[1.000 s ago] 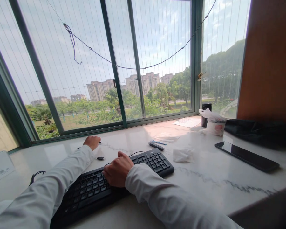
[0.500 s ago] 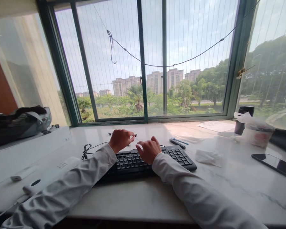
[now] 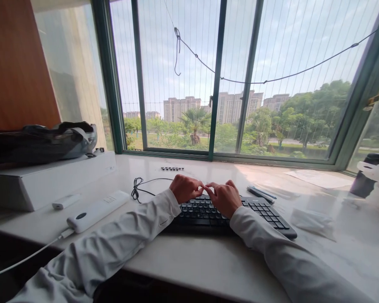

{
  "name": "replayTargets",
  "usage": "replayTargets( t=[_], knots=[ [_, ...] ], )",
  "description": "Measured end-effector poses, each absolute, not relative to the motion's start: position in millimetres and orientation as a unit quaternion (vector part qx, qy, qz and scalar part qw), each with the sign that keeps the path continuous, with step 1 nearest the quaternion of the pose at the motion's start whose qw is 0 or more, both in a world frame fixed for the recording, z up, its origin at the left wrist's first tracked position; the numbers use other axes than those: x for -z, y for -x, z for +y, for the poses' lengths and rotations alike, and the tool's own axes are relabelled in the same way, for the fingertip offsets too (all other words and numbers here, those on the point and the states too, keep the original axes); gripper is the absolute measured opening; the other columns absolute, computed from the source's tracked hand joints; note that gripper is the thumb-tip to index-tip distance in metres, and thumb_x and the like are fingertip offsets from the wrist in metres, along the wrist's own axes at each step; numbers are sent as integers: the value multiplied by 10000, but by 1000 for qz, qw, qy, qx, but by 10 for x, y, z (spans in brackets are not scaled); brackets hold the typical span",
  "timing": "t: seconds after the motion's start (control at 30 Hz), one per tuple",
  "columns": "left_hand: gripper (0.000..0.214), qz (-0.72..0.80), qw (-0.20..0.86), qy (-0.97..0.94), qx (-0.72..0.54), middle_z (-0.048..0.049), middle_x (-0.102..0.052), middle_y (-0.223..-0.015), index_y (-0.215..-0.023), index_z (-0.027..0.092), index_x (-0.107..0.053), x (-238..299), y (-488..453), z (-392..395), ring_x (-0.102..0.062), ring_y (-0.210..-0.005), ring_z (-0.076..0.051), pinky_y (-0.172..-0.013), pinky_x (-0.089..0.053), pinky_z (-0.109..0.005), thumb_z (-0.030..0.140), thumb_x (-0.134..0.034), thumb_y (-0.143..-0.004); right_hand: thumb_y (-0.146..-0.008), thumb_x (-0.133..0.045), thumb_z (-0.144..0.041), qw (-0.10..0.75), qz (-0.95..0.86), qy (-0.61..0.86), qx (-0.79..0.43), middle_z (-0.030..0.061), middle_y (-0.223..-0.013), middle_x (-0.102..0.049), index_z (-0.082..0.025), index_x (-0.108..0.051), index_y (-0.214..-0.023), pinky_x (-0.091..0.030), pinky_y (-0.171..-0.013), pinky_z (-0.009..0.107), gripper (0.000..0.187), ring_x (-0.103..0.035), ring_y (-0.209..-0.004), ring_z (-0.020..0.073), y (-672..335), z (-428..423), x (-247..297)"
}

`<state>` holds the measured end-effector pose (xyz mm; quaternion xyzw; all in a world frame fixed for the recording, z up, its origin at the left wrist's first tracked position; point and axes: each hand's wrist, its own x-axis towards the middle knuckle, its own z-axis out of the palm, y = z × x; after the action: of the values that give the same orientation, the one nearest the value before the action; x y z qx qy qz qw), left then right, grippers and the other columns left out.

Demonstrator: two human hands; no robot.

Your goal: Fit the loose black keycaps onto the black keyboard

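Note:
A black keyboard (image 3: 265, 215) lies on the white marble sill in front of me. Both my hands hover over its upper middle rows, in white sleeves. My left hand (image 3: 185, 188) is curled, with its fingertips pinched toward the right. My right hand (image 3: 225, 197) is curled too, and its fingertips meet those of the left hand just above the keys. What is pinched between them is too small to make out. The keyboard's thin black cable (image 3: 138, 188) coils to the left of my left hand. A short row of small black pieces (image 3: 172, 168) lies behind the hands near the window.
At the left, a white box (image 3: 50, 179) carries a dark bag (image 3: 41, 141). A white power bank (image 3: 96, 209) with a cable and a small white stick (image 3: 65, 201) lie in front of the box. On the right are dark pens (image 3: 259, 193), a crumpled tissue (image 3: 312, 217), paper (image 3: 318, 179) and a black cup (image 3: 364, 181).
My view has swung left. My left hand came back from the sill behind the keyboard, and the two hands drew together over the keys until their fingertips met.

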<state>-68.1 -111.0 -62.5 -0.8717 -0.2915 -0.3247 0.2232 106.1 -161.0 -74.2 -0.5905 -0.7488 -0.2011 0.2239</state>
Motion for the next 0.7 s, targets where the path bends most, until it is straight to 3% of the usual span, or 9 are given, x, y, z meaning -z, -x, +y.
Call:
replayTargets(
  t=[0.27, 0.57, 0.7],
  knots=[
    [165, -264, 202, 876, 350, 54, -700, -754, -866, 285, -693, 593, 732, -1096, -627, -656, -101, -539, -312, -222, 329, -549, -797, -929, -304, -496, 267, -757, 574, 162, -37, -595, -655, -279, -654, -1039, -283, -770, 273, 426, -568, -562, 102, -1077, -1597, 786],
    [199, -224, 187, 879, 377, 42, -694, -769, -902, 301, -706, 605, 753, -1104, -621, -657, -82, -566, -354, -203, 376, -528, -851, -939, -333, -406, 245, -761, 568, 196, -6, -639, -685, -234, -577, -1133, -257, -790, 282, 356, -594, -593, 121, -1077, -1614, 757],
    [240, -215, 183, 878, 386, 27, -702, -904, -951, 301, -700, 616, 748, -1117, -640, -724, -77, -606, -402, -179, 407, -499, -874, -944, -316, -399, 246, -764, 560, 204, 2, -664, -696, -223, -563, -1133, -252, -782, 282, 357, -586, -588, 130, -1083, -1625, 746]
  ],
)
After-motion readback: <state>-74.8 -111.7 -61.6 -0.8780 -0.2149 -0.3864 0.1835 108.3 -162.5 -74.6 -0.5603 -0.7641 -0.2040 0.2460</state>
